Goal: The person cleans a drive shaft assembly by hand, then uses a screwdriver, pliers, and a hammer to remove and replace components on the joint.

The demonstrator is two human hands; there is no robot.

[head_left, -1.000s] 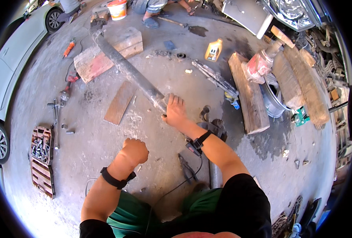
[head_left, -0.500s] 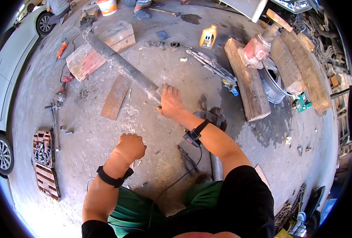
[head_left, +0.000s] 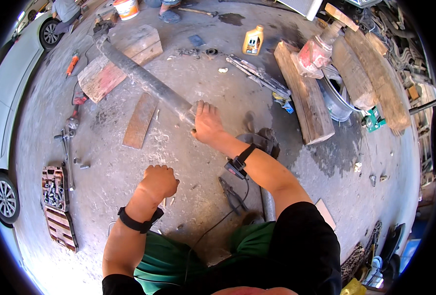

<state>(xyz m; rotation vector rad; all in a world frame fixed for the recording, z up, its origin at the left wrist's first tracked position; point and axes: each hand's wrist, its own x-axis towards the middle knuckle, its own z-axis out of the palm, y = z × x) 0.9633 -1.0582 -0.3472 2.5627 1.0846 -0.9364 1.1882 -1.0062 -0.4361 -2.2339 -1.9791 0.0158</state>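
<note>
My right hand [head_left: 208, 123] is wrapped round the near end of a long grey drive shaft [head_left: 146, 81]. The shaft slants away to the far left, over a paint-stained wooden block [head_left: 102, 81], and has a joint at its far end. Lower and to the left, my left hand [head_left: 159, 181] is a fist, back upward, apart from the shaft. Its palm side is hidden, so I cannot see whether anything is in it. Below my right wrist a pair of dark-handled pliers [head_left: 232, 195] lies on the floor by a cable, near a round dark metal part [head_left: 264, 142].
To the left lie an open socket set [head_left: 56, 189], long wrenches [head_left: 68, 162] and a red power tool [head_left: 75, 108], beside a parked car [head_left: 16, 93]. Rightward are thick timbers [head_left: 306, 105], a red jack [head_left: 315, 54] and a wheel rim [head_left: 337, 103]. A golden oil bottle [head_left: 253, 40] stands ahead; other people crouch farther off.
The whole view has shifted slightly. My right hand keeps its grip on the drive shaft, and my left fist stays in nearly the same place.
</note>
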